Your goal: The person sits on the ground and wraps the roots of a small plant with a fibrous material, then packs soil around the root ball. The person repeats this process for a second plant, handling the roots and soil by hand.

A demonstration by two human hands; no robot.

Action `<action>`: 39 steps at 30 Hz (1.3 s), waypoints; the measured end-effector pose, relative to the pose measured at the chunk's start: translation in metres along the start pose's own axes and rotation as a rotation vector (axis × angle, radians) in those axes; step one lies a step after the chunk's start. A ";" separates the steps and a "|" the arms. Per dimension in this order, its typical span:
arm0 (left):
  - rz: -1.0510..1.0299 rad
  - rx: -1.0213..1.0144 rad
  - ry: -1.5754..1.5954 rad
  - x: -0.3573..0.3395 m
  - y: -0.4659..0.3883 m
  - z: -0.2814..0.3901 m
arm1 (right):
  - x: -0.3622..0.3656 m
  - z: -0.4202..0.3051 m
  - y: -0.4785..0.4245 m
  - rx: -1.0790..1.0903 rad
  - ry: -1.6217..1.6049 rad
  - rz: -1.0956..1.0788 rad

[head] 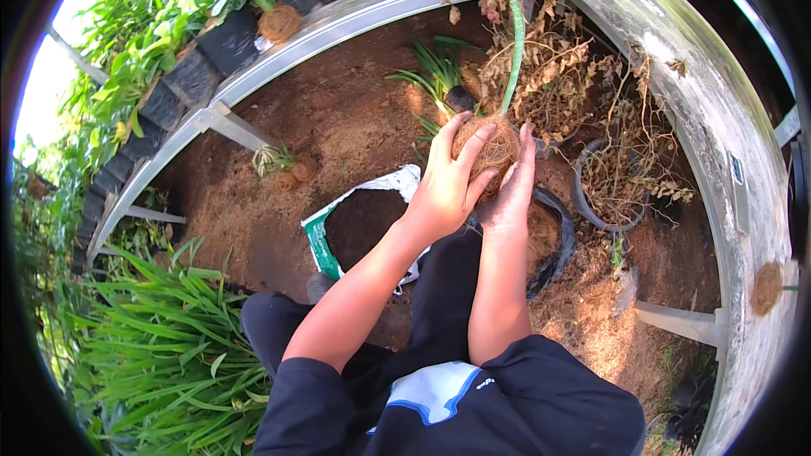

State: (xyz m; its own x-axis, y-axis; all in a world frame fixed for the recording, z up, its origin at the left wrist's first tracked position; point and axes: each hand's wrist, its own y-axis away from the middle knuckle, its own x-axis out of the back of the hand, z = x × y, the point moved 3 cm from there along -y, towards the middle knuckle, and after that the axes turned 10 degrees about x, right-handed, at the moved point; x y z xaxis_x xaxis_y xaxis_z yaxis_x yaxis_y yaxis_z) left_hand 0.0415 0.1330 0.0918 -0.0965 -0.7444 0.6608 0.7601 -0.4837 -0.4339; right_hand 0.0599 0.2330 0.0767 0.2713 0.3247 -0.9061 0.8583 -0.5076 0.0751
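Both my hands hold a round ball of brown coconut fibre (493, 144) out in front of me. A single long green leaf (516, 44) rises from its top. My left hand (447, 180) lies over the near left side with fingers spread on the fibre, while my right hand (514, 187) cups it from the right and below. Dirt darkens the right palm. Below the left forearm stands an open white and green bag (317, 237) of dark soil (364, 221). Partly behind my right forearm is a black plastic bag (561, 266) with loose coconut fibre (543, 234) inside.
Dried plants (538, 63) and a round black pot (580, 193) stand ahead to the right. Small fibre balls (296, 171) lie on the ground at left. Metal-framed benches curve around, with potted plants (190, 76) at left and another fibre ball (767, 289) at right.
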 end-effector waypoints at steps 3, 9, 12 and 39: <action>0.083 0.003 0.042 0.002 -0.004 -0.008 | -0.010 -0.004 0.007 0.017 0.138 -0.063; 0.125 -0.342 -0.247 0.024 -0.016 -0.005 | 0.014 0.016 -0.001 -0.031 0.208 -0.104; 0.045 -0.384 -0.128 0.020 -0.012 -0.007 | 0.019 0.016 -0.013 -0.006 0.157 -0.045; 0.319 0.025 0.386 0.089 -0.009 -0.143 | -0.095 0.120 -0.030 -0.148 0.574 -0.191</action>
State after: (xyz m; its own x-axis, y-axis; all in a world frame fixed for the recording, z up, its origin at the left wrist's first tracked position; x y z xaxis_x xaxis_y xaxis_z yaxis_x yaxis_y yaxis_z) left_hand -0.0662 0.0051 0.0673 -0.0838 -0.9716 0.2212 0.8054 -0.1967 -0.5591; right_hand -0.0445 0.1213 0.1106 0.2622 0.7972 -0.5438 0.9550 -0.2954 0.0275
